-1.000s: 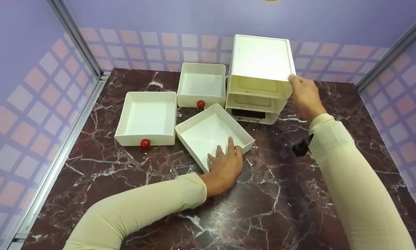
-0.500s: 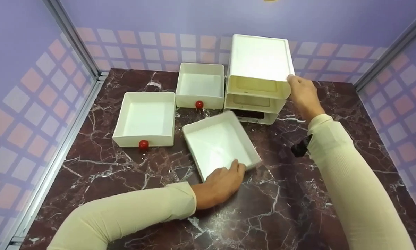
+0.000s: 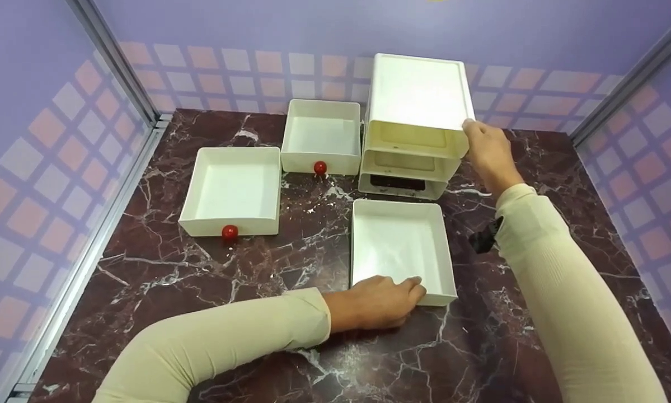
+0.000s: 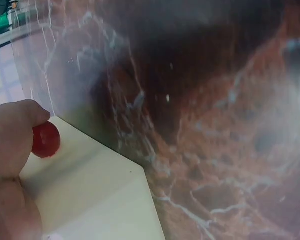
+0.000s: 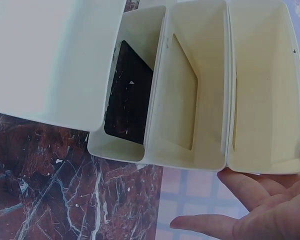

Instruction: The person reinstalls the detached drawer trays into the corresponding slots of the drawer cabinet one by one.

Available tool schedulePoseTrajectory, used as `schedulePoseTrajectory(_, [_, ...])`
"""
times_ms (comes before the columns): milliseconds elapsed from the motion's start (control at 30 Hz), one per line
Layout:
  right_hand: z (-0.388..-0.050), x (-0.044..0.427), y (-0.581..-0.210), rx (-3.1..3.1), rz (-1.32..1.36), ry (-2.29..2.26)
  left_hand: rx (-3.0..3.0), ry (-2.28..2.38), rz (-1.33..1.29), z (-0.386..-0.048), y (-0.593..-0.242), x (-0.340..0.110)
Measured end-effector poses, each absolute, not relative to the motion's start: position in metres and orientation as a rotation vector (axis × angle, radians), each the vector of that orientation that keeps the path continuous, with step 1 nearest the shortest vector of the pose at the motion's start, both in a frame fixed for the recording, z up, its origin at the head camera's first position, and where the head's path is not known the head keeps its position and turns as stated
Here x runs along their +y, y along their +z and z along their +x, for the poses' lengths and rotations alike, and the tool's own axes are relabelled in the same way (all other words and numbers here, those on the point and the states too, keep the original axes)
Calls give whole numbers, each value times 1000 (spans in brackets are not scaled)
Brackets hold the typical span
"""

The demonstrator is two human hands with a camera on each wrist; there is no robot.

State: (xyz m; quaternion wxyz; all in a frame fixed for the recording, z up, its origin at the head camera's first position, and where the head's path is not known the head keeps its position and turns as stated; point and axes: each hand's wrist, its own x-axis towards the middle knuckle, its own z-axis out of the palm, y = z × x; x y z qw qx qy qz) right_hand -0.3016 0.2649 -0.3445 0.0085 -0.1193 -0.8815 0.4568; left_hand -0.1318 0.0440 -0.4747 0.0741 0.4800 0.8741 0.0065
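Observation:
A white drawer (image 3: 397,240) lies squarely in front of the three-tier white cabinet (image 3: 419,92), whose compartments are empty. At the drawer's front wall is my left hand (image 3: 383,302), its fingers over the rim; in the left wrist view the thumb and hand (image 4: 10,150) pinch the red knob (image 4: 46,139) on the drawer's front (image 4: 100,195). My right hand (image 3: 489,154) grips the cabinet's top right front corner. In the right wrist view that hand (image 5: 270,200) holds the edge of the end compartment (image 5: 267,90), fingers partly out of sight.
Two more white drawers with red knobs stand on the dark marbled table (image 3: 201,291): one (image 3: 237,187) at the left, another (image 3: 323,131) just left of the cabinet. Tiled-pattern walls (image 3: 290,67) enclose the table at the back and both sides.
The drawer under my left hand has moved right and turned from a slant to square with the cabinet. My left hand has shifted from inside it to its front. The right hand has stayed in place.

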Motion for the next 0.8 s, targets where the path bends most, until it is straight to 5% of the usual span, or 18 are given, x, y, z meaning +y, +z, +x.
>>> schedulePoseTrajectory(800, [-303, 266, -346, -2762, -404, 1365, 2772, 67, 1536, -224, -481, 59])
